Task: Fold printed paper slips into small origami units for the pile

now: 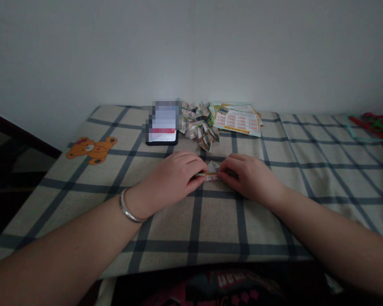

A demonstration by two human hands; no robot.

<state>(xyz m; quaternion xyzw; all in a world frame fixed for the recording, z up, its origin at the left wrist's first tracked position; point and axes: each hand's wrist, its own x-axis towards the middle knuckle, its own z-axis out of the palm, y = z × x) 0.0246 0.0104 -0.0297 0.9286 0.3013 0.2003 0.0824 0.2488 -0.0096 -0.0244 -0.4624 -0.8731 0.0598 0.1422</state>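
My left hand (172, 178) and my right hand (247, 176) meet at the middle of the checked cloth (210, 221). Both pinch a small folded piece of printed paper (212, 172) that lies on the cloth between their fingertips. The fingers of each hand are curled and pressed onto the paper's ends. A silver bangle (127, 208) sits on my left wrist. Behind the hands lies a heap of several folded paper pieces (198, 123).
A phone (162, 127) with a lit screen lies left of the heap. Printed leaflets (238, 119) lie to its right. A teddy bear print (92, 149) marks the cloth's left part. Red and green objects (375, 125) rest at the far right. A wall stands directly behind.
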